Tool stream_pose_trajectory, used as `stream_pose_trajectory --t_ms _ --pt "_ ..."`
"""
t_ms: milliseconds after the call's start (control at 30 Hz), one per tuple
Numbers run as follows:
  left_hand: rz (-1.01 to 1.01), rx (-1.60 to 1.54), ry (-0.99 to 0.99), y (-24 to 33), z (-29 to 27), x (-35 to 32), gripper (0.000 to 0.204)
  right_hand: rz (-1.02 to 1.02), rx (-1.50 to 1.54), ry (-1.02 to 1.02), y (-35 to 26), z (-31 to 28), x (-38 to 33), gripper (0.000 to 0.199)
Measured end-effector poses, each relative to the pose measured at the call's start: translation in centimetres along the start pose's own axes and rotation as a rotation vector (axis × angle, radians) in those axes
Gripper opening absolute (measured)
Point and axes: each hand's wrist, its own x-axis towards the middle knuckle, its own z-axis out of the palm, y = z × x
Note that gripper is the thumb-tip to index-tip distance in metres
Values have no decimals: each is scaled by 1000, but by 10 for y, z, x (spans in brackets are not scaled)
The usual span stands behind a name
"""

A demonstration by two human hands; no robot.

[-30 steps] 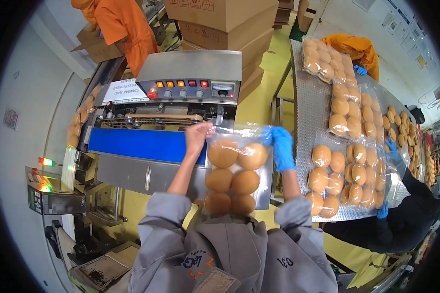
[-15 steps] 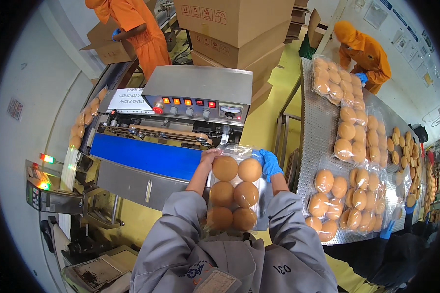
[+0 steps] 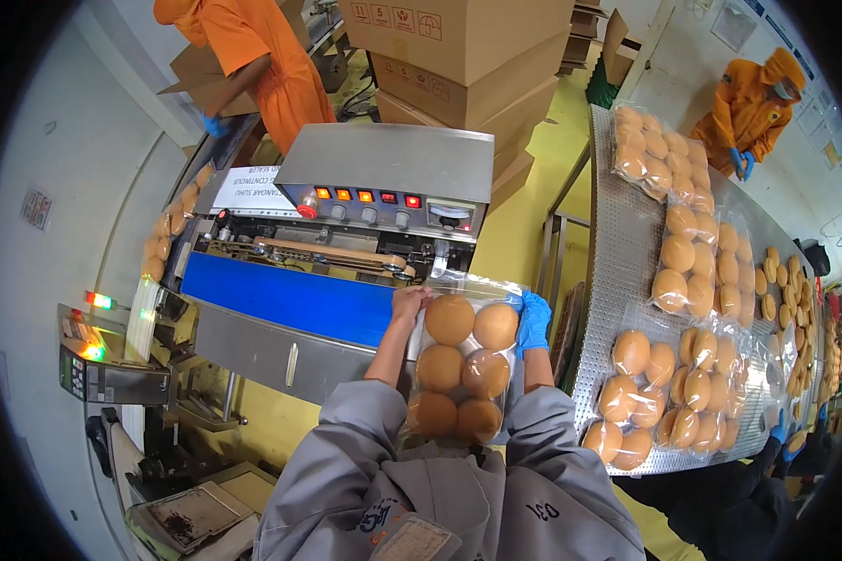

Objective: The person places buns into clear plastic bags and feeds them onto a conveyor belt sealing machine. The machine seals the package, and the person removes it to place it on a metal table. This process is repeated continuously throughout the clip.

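Between my hands is a clear plastic bag of round brown buns [image 3: 460, 369], two side by side in several rows, its mouth at the far end. My bare left hand [image 3: 409, 304] is closed on the bag's far left corner. On the far right corner, my right hand [image 3: 534, 321] in a blue glove grips the film. The bag lies just right of the blue belt [image 3: 285, 297] of a band sealing machine [image 3: 384, 168], whose control box has lit buttons and a red knob. My left fingertips are partly hidden by the film.
A perforated metal table [image 3: 585, 411] on the right carries several bagged buns [image 3: 688, 252] and loose buns [image 3: 784, 285]. Stacked cardboard boxes [image 3: 468, 56] stand behind the sealer. People in orange [image 3: 262, 65] work at the back left and back right. A lit device [image 3: 112, 360] stands at left.
The bag and both my hands sit slightly further right in the view, which has itself shifted. The person at the back right now stands more upright, hands together; the back-left person's arm has lowered.
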Motion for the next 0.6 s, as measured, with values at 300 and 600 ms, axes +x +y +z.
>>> stream_pose_trajectory --t_ms 300,600 --pt "19 2 52 22 -62 15 14 184 15 -83 3 68 -19 14" --pt "59 -46 116 32 -123 31 13 210 75 -152 30 124 -36 15"
